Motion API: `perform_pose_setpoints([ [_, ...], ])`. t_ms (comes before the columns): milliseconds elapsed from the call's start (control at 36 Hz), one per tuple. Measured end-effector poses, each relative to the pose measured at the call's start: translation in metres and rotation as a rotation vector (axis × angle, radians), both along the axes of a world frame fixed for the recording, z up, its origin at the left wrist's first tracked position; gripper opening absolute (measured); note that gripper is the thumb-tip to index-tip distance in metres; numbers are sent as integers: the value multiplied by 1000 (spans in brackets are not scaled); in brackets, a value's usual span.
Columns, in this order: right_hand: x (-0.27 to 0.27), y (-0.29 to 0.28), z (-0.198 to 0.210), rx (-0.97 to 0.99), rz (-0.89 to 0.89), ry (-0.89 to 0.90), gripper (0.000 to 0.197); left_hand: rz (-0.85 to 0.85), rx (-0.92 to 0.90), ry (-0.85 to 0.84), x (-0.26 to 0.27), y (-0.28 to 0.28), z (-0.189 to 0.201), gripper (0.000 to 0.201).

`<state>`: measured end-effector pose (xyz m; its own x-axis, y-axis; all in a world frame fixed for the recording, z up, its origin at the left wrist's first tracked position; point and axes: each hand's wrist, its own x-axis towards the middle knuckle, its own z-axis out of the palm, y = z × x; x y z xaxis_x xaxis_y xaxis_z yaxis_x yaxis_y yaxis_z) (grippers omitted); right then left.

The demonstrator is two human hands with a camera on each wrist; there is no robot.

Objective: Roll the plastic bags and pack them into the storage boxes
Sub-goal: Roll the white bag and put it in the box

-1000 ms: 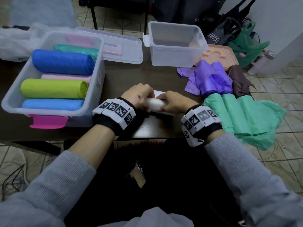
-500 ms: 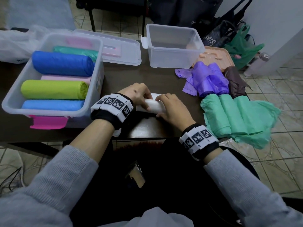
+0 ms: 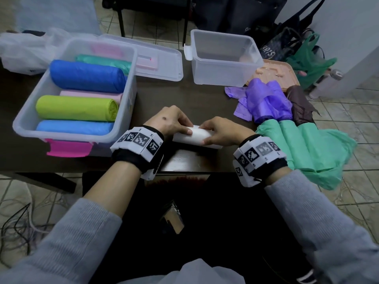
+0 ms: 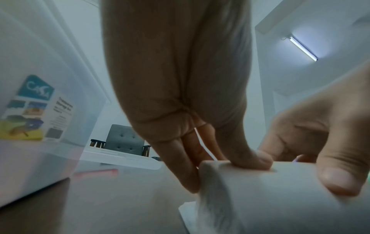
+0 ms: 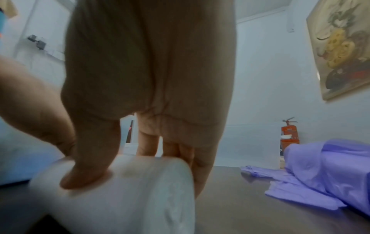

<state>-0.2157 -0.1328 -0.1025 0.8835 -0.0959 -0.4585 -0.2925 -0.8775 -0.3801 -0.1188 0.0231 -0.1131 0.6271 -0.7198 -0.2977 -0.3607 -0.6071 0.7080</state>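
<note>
Grey ribbed-knit sleeves [image 3: 78,238], pushed back from bare forearms. Black wristbands [image 3: 135,158] on both wrists, each wrapped in a white band of square black-and-white coded markers [image 3: 259,150]. Dark clothing over the lap.

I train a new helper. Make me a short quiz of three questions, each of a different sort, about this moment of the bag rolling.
1. True or false: both hands grip the white roll on the table.
2. Multiple choice: the clear box at the far side of the table holds
A) five rolls
B) no rolls
C) one purple bag
3. Fill the gap: in the box on the left, the roll between the dark blue roll and the light blue roll, beside the pink one, is ____.

Key
1. True: the left hand and right hand each hold one end.
2. B
3. Lime green.
</note>
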Motion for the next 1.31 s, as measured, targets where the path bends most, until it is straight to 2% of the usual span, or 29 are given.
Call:
perform_pose_setpoints([
  [167, 15, -5, 3, -43, 19, 142, 46, -19, 32, 2, 2, -2, 2, 25],
  [278, 16, -1, -2, -95, 22, 135, 77, -16, 26, 0, 1, -2, 1, 25],
  [361, 14, 4, -8, -79, 4, 129, 86, -14, 26, 5, 1, -1, 1, 25],
  [500, 13, 7, -13, -98, 38, 17, 68, -25, 25, 1, -1, -2, 2, 23],
  [778, -2, 14, -24, -52, 46, -141, 46, 11, 12, 6, -4, -4, 2, 22],
  [889, -10, 17, -36, -83, -2, -179, 53, 7, 47, -6, -7, -7, 4, 24],
  [972, -12, 20, -36, -72, -54, -206, 50, 22, 72, -56, -11, -11, 6, 35],
  [1083, -6, 20, -28, 97, -191, -242, 40, 51, 59, -156, -19, -15, 17, 46],
  [1167, 7, 25, -10, 283, -253, -334, 26, 121, -43, -214, -22, -11, 39, 48],
  [1305, 39, 48, 31, 410, -245, -428, 28, 302, -231, -286, -16, 16, 94, 47],
])
